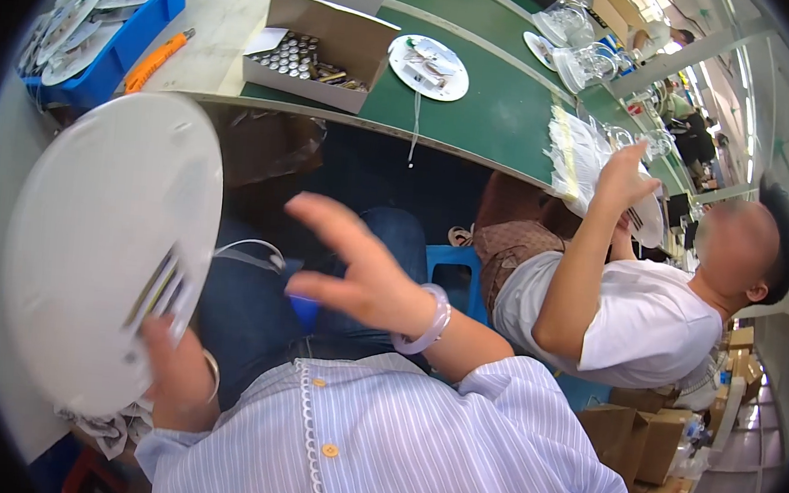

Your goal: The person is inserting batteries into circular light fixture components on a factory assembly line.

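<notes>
The left hand (172,368) is raised at the lower left, fingers curled in a closed grip, a thin bangle on its wrist. The right hand (360,272) hangs open and empty to the right of it, fingers spread and blurred, a pale bangle on its wrist, striped sleeve below.

Cardboard box (322,51) on the belt (488,115), bin (123,40) seemingly left of it.
</notes>
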A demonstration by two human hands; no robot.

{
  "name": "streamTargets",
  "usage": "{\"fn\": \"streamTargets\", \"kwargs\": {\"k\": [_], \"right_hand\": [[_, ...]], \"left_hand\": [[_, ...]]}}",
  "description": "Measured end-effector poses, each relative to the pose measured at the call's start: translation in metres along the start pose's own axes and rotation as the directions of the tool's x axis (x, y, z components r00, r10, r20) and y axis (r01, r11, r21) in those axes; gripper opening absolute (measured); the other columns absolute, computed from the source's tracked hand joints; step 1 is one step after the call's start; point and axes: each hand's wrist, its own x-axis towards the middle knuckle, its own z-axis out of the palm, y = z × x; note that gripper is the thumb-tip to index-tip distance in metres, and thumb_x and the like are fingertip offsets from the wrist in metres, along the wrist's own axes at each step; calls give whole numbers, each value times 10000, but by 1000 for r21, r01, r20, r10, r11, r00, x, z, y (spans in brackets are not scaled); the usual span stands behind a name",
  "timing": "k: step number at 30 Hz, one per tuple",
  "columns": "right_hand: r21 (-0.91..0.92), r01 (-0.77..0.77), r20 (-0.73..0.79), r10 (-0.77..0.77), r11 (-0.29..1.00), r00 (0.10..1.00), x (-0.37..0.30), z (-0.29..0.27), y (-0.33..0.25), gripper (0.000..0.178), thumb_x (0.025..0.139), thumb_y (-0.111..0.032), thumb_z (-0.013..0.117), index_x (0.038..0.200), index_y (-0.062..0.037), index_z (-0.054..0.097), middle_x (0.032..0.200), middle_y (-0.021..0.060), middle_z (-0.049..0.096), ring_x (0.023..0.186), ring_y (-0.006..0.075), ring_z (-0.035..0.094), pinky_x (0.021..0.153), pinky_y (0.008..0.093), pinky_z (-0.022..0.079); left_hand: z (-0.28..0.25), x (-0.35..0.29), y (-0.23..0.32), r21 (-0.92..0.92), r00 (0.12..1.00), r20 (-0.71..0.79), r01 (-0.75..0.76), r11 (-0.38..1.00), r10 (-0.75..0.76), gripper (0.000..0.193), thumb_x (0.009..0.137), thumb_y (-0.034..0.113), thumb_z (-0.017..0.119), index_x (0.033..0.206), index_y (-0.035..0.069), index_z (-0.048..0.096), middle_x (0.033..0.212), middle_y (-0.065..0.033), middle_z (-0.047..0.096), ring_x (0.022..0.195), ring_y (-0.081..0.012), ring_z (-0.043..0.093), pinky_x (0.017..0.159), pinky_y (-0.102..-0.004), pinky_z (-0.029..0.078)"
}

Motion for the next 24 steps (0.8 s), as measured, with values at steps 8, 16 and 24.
{"fn": "streamTargets", "kwargs": {"k": [8,16,24], "right_hand": [[602,-235,21,279,763,960,-7,-15,-28,398,833,-173,475,1166,24,381,1054,95,514,942,146,506,791,257,415],[826,308,-518,418,472,746,15,-88,6,303,847,-130,405,1104,30,412,1077,150,510,924,249,547,787,361,471],[903,405,-428,204,146,881,27,-205,164,314,866,-89,348,1147,46,386,1171,198,433,1079,326,426,894,397,401]], "left_hand": [[17,74,71,-668,872,142,-265,696,468,282,753,154,478,1030,147,532,1176,-129,466,1090,-288,438,959,-447,212],[41,45,28,-813,993,35,-40,581,117,495,686,43,597,1130,64,380,1195,-168,410,1134,-323,371,966,-439,209],[82,-40,-93,-142,792,519,450,882,-321,645,659,-16,502,1251,23,249,1227,-201,343,1153,-321,321,955,-401,245]]}}
